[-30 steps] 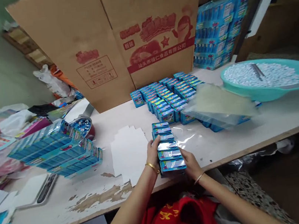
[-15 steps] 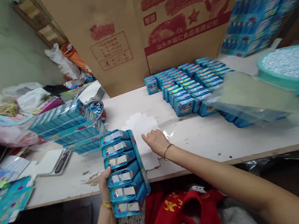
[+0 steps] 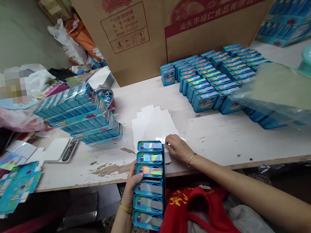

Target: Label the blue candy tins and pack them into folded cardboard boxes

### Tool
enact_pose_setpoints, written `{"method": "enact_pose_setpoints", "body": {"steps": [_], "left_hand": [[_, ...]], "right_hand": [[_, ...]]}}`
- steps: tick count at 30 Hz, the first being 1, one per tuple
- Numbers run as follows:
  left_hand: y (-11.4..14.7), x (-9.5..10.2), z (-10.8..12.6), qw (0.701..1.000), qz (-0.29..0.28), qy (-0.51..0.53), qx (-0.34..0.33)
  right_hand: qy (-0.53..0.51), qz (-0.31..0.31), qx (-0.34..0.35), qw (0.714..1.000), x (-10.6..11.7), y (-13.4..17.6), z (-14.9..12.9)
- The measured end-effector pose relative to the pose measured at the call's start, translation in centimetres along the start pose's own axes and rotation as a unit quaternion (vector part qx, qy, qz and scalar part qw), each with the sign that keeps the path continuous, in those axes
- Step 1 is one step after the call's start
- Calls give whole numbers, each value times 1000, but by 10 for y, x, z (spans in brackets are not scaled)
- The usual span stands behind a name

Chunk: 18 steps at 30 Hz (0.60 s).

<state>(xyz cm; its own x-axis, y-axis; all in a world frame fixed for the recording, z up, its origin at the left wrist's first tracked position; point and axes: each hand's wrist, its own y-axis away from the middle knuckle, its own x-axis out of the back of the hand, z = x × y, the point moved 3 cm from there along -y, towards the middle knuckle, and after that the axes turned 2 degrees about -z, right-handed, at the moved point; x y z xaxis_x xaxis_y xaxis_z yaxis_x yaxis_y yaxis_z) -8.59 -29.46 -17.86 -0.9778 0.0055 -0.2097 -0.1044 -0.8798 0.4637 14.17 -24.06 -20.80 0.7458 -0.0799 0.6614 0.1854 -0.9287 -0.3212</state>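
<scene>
My left hand is wrapped round the left side of a display box of small blue tins, its thumb lying on the tins. The box is tilted, its row of several tins facing me, over the table's front edge. My right hand is closed beside the box's upper right edge, fingertips pinched. Whatever they grip is too small to make out. Under and behind this hand lies a flat white cardboard sheet with stepped edges, with a shiny clear strip near it.
Stacked filled display boxes stand left, before a metal bowl. Rows of blue tins stand at right, partly under a plastic sheet. A large carton rises behind; a scale and flattened blue boxes lie left.
My left hand has brought the box of tins rightward in view. My right hand now sits at the box's edge rather than apart over the white sheet. The camera view has shifted.
</scene>
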Motion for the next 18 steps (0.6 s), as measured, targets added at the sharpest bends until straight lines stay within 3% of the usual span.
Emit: {"method": "enact_pose_setpoints", "body": {"steps": [4,7,13,18], "left_hand": [[1,-25,10,997,-82,-16,3],[8,-37,19,994,-106,-40,1],[1,-46,25,994,-99,-40,8],[-10,-57,32,996,-79,-39,33]], "right_hand": [[-99,62,-36,992,12,-6,-5],[-155,107,-36,981,25,-9,-4],[-190,5,-16,982,29,-8,9],[-213,3,-14,977,38,-11,13]]}}
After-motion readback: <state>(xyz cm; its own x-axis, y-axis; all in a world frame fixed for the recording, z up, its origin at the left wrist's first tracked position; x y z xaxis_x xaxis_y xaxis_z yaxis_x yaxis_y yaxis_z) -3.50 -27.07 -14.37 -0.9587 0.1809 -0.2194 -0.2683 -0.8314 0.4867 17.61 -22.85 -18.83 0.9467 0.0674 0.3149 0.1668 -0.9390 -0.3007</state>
